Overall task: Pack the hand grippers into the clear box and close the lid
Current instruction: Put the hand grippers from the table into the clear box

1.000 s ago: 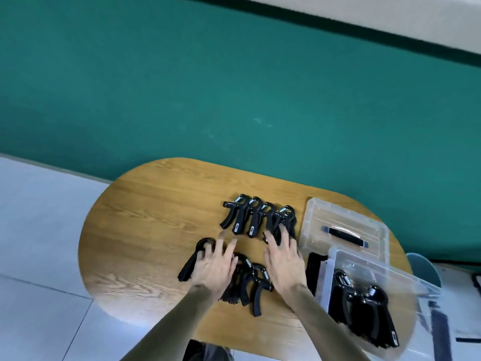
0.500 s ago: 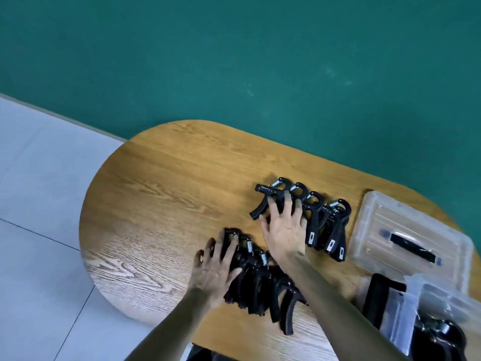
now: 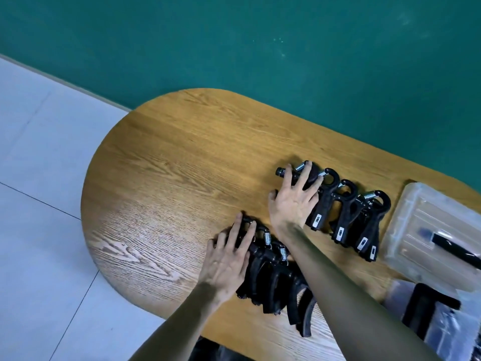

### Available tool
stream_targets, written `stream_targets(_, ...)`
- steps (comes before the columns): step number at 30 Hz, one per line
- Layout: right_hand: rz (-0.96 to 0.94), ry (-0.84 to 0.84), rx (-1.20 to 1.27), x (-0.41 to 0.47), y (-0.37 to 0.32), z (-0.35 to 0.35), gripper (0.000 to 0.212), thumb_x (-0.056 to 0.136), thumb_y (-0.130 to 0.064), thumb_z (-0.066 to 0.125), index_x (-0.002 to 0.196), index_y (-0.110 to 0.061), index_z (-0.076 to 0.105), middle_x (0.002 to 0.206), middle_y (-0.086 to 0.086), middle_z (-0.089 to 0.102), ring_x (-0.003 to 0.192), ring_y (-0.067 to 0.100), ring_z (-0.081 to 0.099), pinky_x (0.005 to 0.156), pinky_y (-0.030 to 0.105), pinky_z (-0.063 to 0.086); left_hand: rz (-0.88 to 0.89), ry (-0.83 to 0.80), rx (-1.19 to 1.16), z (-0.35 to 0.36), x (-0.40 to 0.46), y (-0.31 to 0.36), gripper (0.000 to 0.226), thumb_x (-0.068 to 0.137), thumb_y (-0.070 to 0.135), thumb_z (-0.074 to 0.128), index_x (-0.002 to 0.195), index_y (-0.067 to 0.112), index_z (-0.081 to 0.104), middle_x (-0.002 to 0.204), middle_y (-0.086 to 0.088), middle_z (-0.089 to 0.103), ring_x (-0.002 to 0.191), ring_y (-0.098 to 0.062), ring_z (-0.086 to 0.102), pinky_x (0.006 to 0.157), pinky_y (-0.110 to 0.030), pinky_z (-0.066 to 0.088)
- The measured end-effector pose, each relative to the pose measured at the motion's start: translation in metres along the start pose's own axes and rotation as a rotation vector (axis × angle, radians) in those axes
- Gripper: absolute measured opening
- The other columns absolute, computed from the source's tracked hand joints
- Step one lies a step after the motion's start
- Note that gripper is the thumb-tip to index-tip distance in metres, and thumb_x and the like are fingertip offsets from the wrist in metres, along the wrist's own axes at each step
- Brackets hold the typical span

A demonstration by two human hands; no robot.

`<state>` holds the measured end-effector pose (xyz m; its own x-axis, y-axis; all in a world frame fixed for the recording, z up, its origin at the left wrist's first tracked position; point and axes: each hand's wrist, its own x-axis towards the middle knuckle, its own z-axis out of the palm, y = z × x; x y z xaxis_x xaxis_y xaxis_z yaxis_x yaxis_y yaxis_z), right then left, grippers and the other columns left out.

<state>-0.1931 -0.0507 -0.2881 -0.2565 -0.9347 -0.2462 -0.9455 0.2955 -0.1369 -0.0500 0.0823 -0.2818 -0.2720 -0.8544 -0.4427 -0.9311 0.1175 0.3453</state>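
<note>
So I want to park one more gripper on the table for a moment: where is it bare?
Bare wood runs from the table's rounded left end to both hands, and along the far edge beside the green wall. It is crowded right of the left hand and right hand: two rows of hand grippers, then the lid.

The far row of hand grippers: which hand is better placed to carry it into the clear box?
The right hand, probably. Its fingers already lie on the far row of hand grippers, and this row is beside the lid, on the clear box's side. The left hand rests on the near row.
</note>
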Motion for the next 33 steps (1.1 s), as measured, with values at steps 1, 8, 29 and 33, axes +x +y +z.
stream_targets(1, 0.006, -0.002, 0.007, 0.001, -0.003, 0.0, 0.079, 0.086, -0.025, 0.066, 0.153, -0.022, 0.024, 0.165, 0.014, -0.006, 0.145, 0.053, 0.004, 0.108, 0.063, 0.033, -0.004, -0.013, 0.006, -0.001, 0.0, 0.0, 0.072, 0.107, 0.034, 0.022, 0.149, 0.033, -0.037, 0.159, -0.007, -0.042, 0.122, -0.024, 0.039, 0.105, -0.043, 0.038)
stream_targets(8, 0.003, 0.083, -0.042, 0.001, 0.002, 0.006, 0.086, 0.072, 0.01, 0.068, 0.143, -0.027, 0.038, 0.163, 0.011, 0.012, 0.142, 0.046, 0.022, 0.096, 0.059, 0.046, -0.032, -0.03, -0.001, -0.002, -0.001, 0.001, 0.084, 0.108, 0.027, 0.033, 0.147, 0.031, -0.041, 0.155, -0.003, -0.047, 0.129, -0.023, 0.035, 0.112, -0.043, 0.035)
stream_targets(29, -0.084, 0.093, 0.02, -0.109, 0.058, -0.112, 0.087, 0.082, -0.016, 0.071, 0.156, -0.018, 0.024, 0.166, 0.013, -0.005, 0.143, 0.043, 0.024, 0.101, 0.055, 0.038, -0.188, 0.243, 0.089, -0.101, -0.002, 0.082, 0.072, 0.107, 0.032, 0.032, 0.159, 0.027, -0.019, 0.167, -0.011, -0.022, 0.109, -0.019, 0.03, 0.094, -0.035, 0.03)
stream_targets(33, -0.05, 0.173, 0.065, -0.134, 0.081, -0.137, 0.087, 0.078, -0.017, 0.075, 0.153, -0.017, 0.032, 0.165, 0.014, 0.006, 0.138, 0.045, 0.032, 0.097, 0.058, 0.042, -0.161, 0.311, 0.061, -0.105, -0.014, 0.122, 0.071, 0.107, 0.032, 0.033, 0.161, 0.024, -0.013, 0.169, -0.012, -0.013, 0.112, -0.022, 0.036, 0.097, -0.036, 0.034)
